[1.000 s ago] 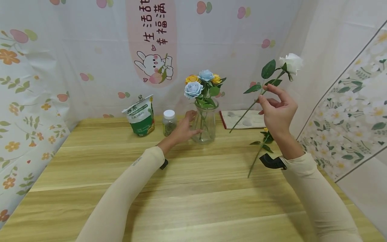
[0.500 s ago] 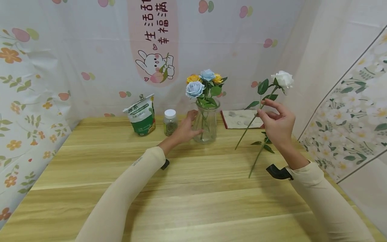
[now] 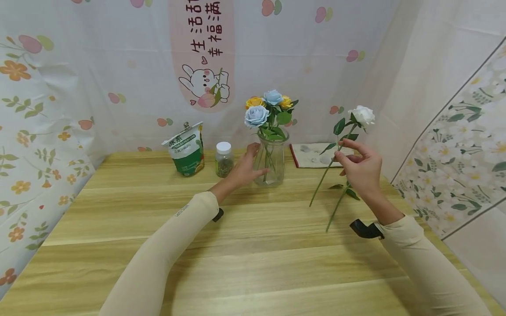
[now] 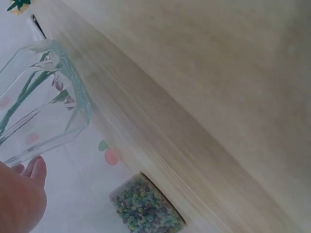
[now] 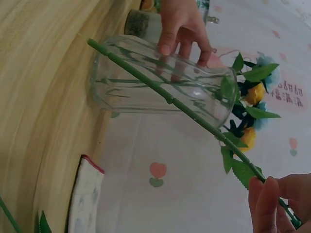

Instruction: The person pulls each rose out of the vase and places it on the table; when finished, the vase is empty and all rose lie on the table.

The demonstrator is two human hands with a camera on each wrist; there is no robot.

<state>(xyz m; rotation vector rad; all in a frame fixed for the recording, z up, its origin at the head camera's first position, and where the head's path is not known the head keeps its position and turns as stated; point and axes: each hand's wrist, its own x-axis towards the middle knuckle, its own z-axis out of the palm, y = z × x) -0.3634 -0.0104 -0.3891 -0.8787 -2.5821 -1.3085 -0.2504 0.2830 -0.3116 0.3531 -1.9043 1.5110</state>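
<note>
Between thumb and fingertips my right hand pinches the green stem of a white rose. The rose leans, bloom up at the right and the bare stem end down at the left, in front of the vase. My left hand holds a clear glass vase from its left side, thumb in front and fingers behind, as the right wrist view shows through the glass. Light blue roses and yellow roses stand in the vase. Another stem with leaves lies on the table, its bloom hidden behind my right hand.
Left of the vase stand a white-capped jar of small green granules and a green-and-white pouch. A pale cloth with a red edge lies at the back right. Patterned curtains border the wooden table.
My right hand has lowered the white rose, bringing its bloom down and slightly left and its stem end closer to the table. My left hand has stayed at the vase.
</note>
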